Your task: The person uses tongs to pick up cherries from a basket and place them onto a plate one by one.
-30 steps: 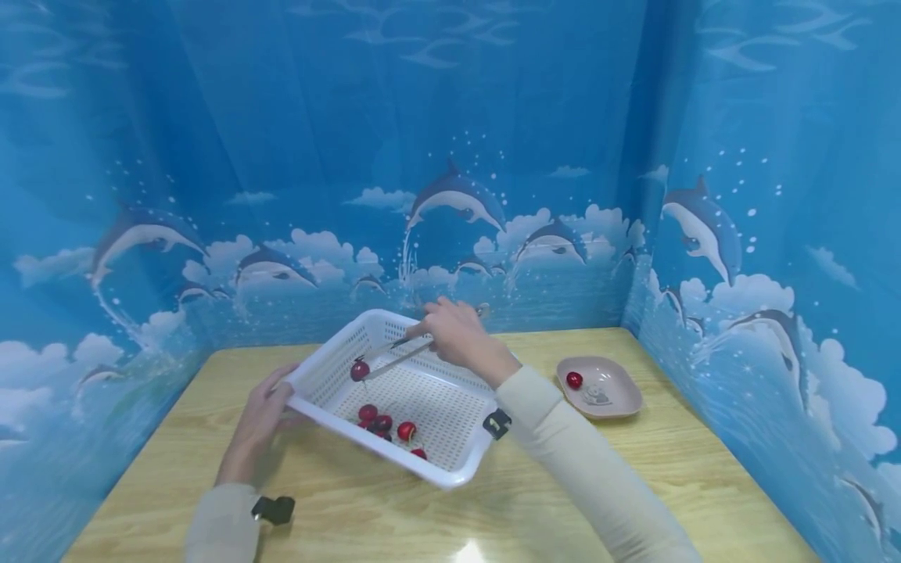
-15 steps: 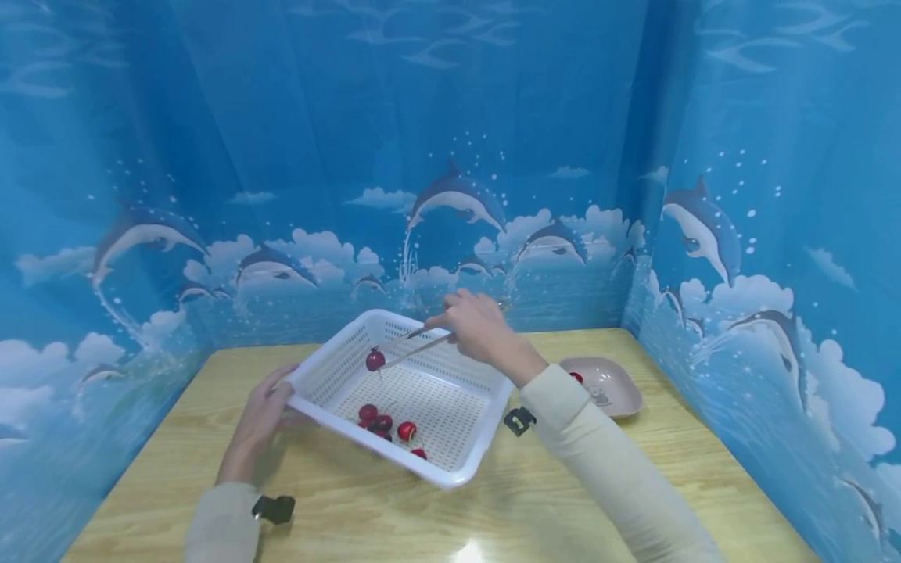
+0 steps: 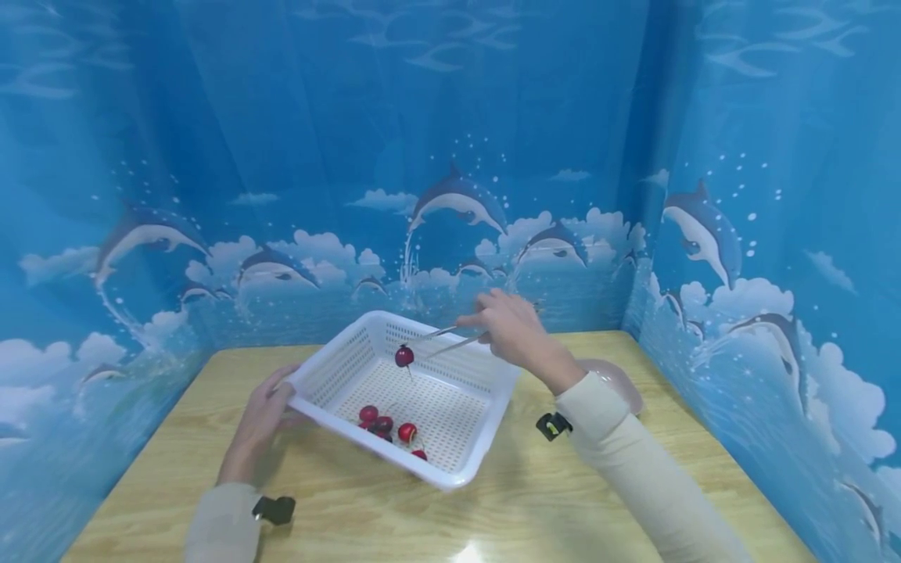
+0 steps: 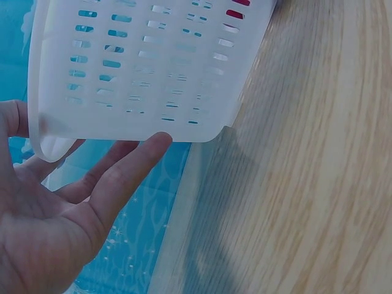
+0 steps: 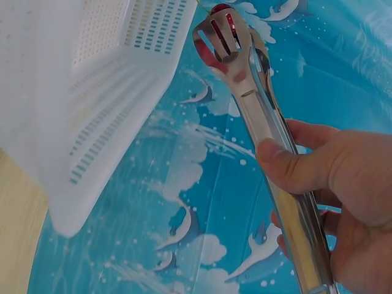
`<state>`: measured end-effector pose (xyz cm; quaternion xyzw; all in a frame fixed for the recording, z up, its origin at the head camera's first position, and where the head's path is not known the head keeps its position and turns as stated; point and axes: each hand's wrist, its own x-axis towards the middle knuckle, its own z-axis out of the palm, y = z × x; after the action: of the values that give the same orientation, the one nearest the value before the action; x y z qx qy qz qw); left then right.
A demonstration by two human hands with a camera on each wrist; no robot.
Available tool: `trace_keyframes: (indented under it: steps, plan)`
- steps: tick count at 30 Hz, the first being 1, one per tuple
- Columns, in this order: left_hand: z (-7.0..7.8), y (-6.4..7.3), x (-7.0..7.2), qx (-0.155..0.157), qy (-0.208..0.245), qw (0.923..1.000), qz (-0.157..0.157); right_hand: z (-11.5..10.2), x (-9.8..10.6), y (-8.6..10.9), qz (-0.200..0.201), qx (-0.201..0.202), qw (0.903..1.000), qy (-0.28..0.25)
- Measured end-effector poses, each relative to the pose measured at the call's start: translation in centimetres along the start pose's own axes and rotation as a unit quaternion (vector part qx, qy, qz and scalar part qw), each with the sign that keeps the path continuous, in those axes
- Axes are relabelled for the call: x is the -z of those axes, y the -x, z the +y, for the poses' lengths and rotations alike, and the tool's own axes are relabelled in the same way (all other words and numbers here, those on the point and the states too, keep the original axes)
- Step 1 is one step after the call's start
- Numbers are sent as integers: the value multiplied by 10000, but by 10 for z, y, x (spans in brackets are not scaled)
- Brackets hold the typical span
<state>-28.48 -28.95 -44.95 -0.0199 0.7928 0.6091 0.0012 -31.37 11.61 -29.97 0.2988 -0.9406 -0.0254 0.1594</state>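
"Where is the held cherry (image 3: pixel 404 356)?"
"Over the basket (image 3: pixel 338 422), in tongs (image 5: pixel 260 116) the right hand (image 3: pixel 517 332) grips. It looks light, slippery, easily bruised; I would pinch its middle softly."
"And the left hand (image 3: pixel 259 410)?"
"It holds the basket's rim."

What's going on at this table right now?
A person's right hand grips metal tongs that pinch one cherry up over the white basket. The left hand holds the basket by its left end. Several other cherries lie in the basket, gathered along its near side. A pink dish sits on the table to the right, partly hidden behind the right arm, so its contents can't be made out.
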Motion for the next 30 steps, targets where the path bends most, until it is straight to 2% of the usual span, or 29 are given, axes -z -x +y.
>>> trace_keyframes:
  steps: [8, 17, 30]
  plan:
    - [0, 0, 0, 22, -69, 10000, 21, 20, -1, 19, 167, -108, 9998, -83]
    - [0, 1, 0, -18, -30, 10000, 6, 49, 1, 42, 230, -530, 9983, -80]
    - [-1, 1, 0, -56, -26, 10000, -2, 86, -1, 78, 410, -656, 9970, 9]
